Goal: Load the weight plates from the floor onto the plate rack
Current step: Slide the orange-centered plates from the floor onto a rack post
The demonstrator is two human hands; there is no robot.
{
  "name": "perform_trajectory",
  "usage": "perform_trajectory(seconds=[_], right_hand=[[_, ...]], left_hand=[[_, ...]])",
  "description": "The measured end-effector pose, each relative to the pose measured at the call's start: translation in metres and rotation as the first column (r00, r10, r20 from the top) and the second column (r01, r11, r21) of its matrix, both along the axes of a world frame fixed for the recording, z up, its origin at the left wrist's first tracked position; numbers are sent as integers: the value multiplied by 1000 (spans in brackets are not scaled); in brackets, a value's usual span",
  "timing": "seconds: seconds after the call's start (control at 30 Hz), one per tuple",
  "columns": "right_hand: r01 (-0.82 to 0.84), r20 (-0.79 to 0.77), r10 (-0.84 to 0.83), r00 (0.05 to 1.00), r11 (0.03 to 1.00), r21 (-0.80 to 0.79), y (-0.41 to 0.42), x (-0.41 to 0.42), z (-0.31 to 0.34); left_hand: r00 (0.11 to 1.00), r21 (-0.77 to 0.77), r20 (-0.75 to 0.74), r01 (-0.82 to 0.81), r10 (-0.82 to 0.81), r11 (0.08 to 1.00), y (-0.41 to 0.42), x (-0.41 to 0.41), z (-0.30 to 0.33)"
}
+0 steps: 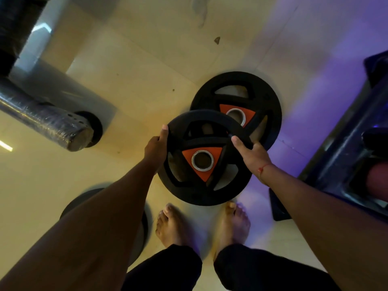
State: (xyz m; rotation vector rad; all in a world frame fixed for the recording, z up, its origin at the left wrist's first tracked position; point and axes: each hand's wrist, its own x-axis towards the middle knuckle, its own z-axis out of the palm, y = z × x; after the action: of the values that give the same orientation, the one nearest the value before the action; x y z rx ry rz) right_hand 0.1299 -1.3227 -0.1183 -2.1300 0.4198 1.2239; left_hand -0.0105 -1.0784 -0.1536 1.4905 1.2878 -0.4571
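Both forearms reach down and forward from the bottom corners of the view, over 2 bare feet [201,223] and dark trouser legs [168,269] on a pale tiled floor [134,66]. At far left, a plastic-wrapped dark bar [42,118] slants across the floor, its blunt end beside a round black foot [94,127]. Lower down, partly hidden under the left forearm, lies a dark grey disc [84,198], too blurred to identify for certain. The left hand [156,145] is closed over the left rim of the held plate [204,157], thumb laid along the top face and fingers hidden underneath. That plate is black with 3 grip slots, an orange triangle and a metal-ringed centre hole; it is lifted clear of the floor, roughly level, in front of the feet, and overlaps the near edge of the second plate [236,110]. The second plate has the same design and lies flat on the floor just beyond. The right hand [252,152], with a red thread [262,170] at the wrist, clamps the held plate's upper right rim, thumb on top and fingers curled under. At far right stands a dark blue machine frame [352,143] washed in purple light; whether it is the plate rack cannot be told.
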Motion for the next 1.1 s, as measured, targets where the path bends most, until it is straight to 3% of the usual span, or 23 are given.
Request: perform_trajectory(seconds=[0.23,0.47,0.73,0.87,0.93,1.1], right_hand=[[-40,-45,38,998,998,-40,-7,-6,100],[-80,23,81,996,996,-27,8,10,264],[-202,156,183,971,973,114,30,31,479],[-221,222,191,956,968,120,38,41,566],[-255,320,200,926,957,139,49,37,640],[-346,479,236,846,925,156,79,55,698]], left_hand=[[996,91,-70,63,-57,994,-2,-10,101],[998,144,-54,49,-41,988,10,-4,269],[983,269,171,-105,60,957,20,3,483],[970,330,245,-83,0,940,30,7,569],[942,372,333,-81,-52,925,45,-1,647],[916,531,390,-136,-99,836,68,2,717]])
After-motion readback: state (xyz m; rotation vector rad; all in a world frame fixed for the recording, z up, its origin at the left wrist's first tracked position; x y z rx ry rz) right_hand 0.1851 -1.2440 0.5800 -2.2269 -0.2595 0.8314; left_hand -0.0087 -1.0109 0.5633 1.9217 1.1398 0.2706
